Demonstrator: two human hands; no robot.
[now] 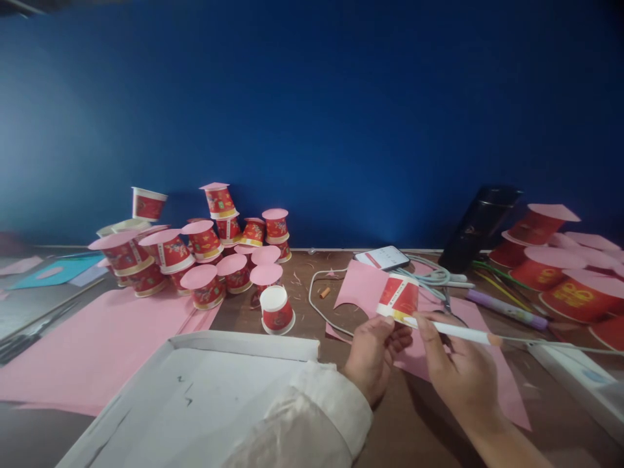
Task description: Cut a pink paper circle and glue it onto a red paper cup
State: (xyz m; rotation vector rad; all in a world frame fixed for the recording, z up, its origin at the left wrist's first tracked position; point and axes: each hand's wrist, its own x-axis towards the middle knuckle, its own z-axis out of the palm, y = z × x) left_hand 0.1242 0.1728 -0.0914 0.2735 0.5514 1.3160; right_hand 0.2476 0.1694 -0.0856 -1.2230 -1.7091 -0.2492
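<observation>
Paper cup (398, 296) is held near its lower edge between the left hand's (374, 354) fingers, above pink paper (363, 286) on the table (299, 283). A white pen-like tool (461, 331) is pinched by the right hand (463, 374), its end placed beside that edge; contact cannot be told.

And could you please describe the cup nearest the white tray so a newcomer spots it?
Find the large white tray. Just beyond its far rim stands a red-and-white paper cup, upside down. Unlike the pink-topped cups behind it, its upturned base is bare white.
</observation>
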